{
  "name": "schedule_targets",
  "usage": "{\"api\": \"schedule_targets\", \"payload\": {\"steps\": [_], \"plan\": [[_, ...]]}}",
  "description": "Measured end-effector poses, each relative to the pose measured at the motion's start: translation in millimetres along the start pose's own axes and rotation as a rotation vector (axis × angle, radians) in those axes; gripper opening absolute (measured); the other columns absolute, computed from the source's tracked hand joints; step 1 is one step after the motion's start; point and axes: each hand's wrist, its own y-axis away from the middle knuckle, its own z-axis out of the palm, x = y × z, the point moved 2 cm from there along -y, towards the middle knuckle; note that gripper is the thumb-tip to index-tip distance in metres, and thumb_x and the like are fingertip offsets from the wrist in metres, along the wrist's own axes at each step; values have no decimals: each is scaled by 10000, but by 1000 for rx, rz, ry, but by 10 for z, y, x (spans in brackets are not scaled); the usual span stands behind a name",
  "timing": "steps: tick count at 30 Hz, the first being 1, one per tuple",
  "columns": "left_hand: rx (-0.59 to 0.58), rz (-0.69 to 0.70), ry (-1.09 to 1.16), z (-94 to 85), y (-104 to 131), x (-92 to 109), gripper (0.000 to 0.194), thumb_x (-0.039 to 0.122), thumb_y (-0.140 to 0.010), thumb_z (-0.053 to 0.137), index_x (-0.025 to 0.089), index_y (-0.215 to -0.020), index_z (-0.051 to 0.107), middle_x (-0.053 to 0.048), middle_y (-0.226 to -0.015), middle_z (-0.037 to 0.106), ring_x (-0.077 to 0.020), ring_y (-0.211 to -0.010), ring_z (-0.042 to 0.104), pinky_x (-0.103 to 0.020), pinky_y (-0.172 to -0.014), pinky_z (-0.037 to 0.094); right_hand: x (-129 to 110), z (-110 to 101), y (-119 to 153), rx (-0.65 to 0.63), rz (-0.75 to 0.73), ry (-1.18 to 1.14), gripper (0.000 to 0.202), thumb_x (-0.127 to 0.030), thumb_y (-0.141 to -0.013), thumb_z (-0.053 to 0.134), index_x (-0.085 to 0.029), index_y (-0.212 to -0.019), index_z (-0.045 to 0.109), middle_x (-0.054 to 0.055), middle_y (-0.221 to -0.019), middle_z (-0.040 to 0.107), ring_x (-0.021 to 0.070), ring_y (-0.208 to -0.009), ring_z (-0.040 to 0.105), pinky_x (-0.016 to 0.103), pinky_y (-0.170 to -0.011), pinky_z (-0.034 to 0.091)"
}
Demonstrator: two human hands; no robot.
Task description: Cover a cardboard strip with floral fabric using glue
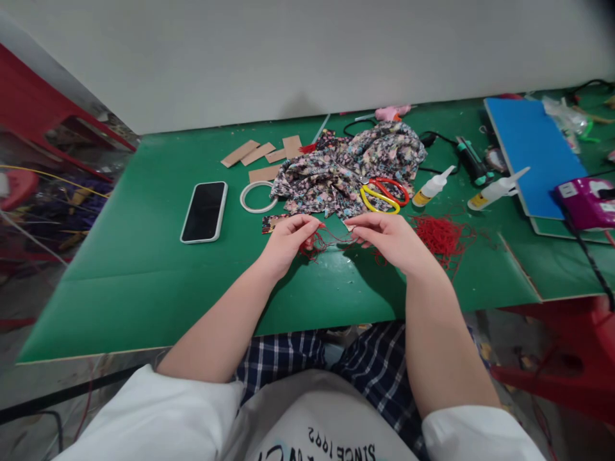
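Observation:
Above the front part of the green table, my left hand point(292, 238) pinches a bunch of red thread point(314, 246), with loose strands hanging below the fingers. A strand runs across to my right hand point(384, 235), whose thumb and forefinger are closed on a small pale piece, perhaps card or cloth, with thread by it. Most of that piece is hidden by the fingers. Just right of my right hand lies a tangled heap of red thread point(439, 238). A small floral cloth piece point(273, 223) lies beyond my left hand.
Crumpled floral fabric point(327, 173) lies ahead, with red-and-yellow scissors point(384, 194) on its edge. Around it are a tape roll point(244, 200), cardboard pieces point(263, 173), a phone point(205, 212), glue bottles point(432, 187), a pink glue gun point(391, 113) and a blue board point(526, 157).

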Motion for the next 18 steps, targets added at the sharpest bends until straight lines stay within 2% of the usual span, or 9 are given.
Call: {"api": "schedule_targets", "payload": {"steps": [5, 10, 13, 15, 18], "plan": [[-1, 18, 2, 1, 6, 7, 219, 385, -724, 669, 173, -768, 642, 39, -574, 481, -57, -513, 426, -184, -491, 344, -27, 29, 24, -24, -35, 5, 227, -302, -766, 568, -181, -936, 659, 15, -698, 653, 112, -645, 588, 250, -627, 480], [-6, -13, 19, 12, 12, 0, 235, 395, -719, 671, 167, -746, 621, 38, -586, 502, -56, -506, 438, -184, -480, 338, -48, 160, 24, -98, -53, 2, 243, -352, -748, 601, -191, -920, 659, -12, -599, 605, 104, -569, 569, 227, -552, 447], [-3, -14, -5, 15, 15, -1, 248, 401, -716, 671, 161, -733, 608, 41, -581, 509, -51, -498, 436, -175, -475, 337, -41, 240, 9, -57, -62, 81, 298, -423, -742, 606, -203, -937, 657, -37, -512, 547, 99, -485, 515, 231, -493, 404], [-22, -10, -28, 22, 18, -3, 259, 406, -715, 670, 156, -722, 602, 39, -587, 521, -51, -500, 445, -170, -477, 345, -50, 289, -4, 23, -132, 153, 301, -428, -730, 625, -212, -936, 662, -25, -575, 573, 105, -534, 523, 238, -516, 407], [-62, 11, -65, 33, 24, -1, 270, 408, -714, 669, 146, -700, 604, 33, -602, 536, -51, -507, 457, -169, -487, 357, -83, 348, -16, 143, -294, 241, 249, -367, -717, 661, -209, -910, 676, 35, -861, 619, 136, -772, 569, 256, -633, 442]]}}
